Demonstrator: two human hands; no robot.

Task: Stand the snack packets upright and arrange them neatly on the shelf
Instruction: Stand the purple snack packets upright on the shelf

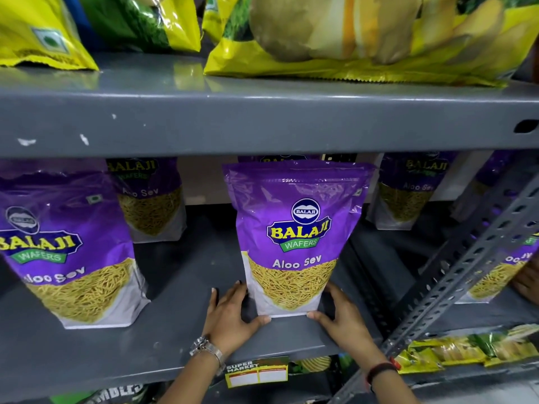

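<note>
A purple Aloo Sev packet (pixel 294 228) stands upright in the middle of the grey shelf (pixel 180 330). My left hand (pixel 230 316) cups its lower left corner and my right hand (pixel 341 313) cups its lower right corner, thumbs at its base. Another purple packet (pixel 67 252) stands upright at the front left. Two more stand at the back, a back left packet (pixel 151 199) and a back right packet (pixel 408 191). A further purple packet (pixel 501 269) stands beyond the slotted post at the right.
A slotted grey metal post (pixel 455 281) slants across the right side. The upper shelf (pixel 262 123) holds yellow and green snack bags (pixel 364 36). A price tag (pixel 256 374) hangs on the shelf's front edge. Green and yellow packets (pixel 455 351) lie lower right.
</note>
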